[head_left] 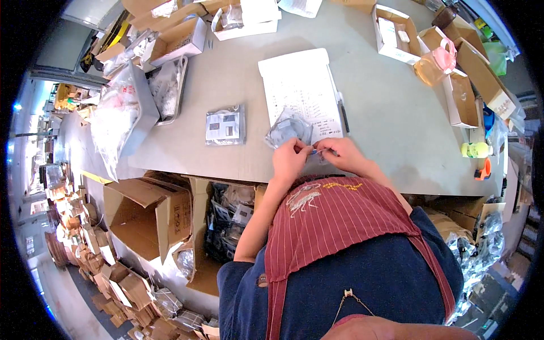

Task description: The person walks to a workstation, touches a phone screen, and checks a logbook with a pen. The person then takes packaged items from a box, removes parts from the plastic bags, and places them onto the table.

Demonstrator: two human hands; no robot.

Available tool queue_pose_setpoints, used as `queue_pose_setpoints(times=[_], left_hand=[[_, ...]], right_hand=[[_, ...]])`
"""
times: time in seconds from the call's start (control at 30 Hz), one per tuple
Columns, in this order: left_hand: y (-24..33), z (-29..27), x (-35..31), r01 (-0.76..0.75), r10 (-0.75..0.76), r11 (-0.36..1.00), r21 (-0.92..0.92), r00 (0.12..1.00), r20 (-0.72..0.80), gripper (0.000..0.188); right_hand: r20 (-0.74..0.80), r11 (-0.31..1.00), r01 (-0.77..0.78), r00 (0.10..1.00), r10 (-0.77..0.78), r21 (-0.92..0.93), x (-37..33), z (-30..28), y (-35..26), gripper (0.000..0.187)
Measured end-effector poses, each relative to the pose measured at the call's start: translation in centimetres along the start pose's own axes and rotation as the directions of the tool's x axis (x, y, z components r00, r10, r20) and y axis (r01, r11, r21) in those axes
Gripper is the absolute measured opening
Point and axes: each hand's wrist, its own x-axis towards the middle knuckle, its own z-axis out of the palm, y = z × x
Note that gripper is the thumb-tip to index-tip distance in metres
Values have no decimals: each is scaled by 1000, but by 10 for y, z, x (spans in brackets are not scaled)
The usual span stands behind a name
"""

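— Grey worktable [391, 113] across the view, bent at its ends by the lens. Open cardboard carton [133, 221] below the near edge, at left. Who is at work?

— One person in a dark red striped apron [340, 212], leaning against the near edge. Both forearms reach onto the tabletop.

— Note the left hand.

— Left hand [290, 160]: thumb and fingertips closed in a pinch on the near edge of a clear plastic bag [289, 129].

— And the right?

— Right hand [344, 155]: also pinched, fingertips meeting the left's at that same edge. Small bluish bit between them; fingers cover most of it, so I cannot say what it is.

— Where does the bag lie?

— On the lower left part of a white paper pad [297, 73] with handwritten lines, just beyond the knuckles. Contents look pale grey; creased film blurs their shape. Black pen [343, 116] along the pad's right edge.

— Nearby?

— Flat clear packet [224, 126] left of the pad, apart from it, pale square pieces inside. Farther left, a metal tray [180, 93] of bagged parts beside a grey plastic bin [148, 110]. Far right, a pink-lidded drinking bottle [433, 67] among white boxes; nearer, a small yellow-green bottle [476, 150].
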Motion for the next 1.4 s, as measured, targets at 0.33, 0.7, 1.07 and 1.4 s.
queue_pose_setpoints(times=[0.33,0.7,1.07,1.4], left_hand=[[25,-30,-4,153,-40,487,-860,987,153,14],[46,-38,-20,170,26,505,-846,977,212,14],[37,-36,-22,175,-81,643,-745,984,161,21],[32,-21,-21,-50,27,932,-359,997,-66,41]], right_hand=[[-4,843,-16,1000,22,538,-7,-16,-38,11],[41,814,-48,999,30,579,-17,-35,-59,12],[75,831,-114,993,87,545,-9,-27,-62,10],[97,807,-219,975,198,549,-15,-26,-62,12]])
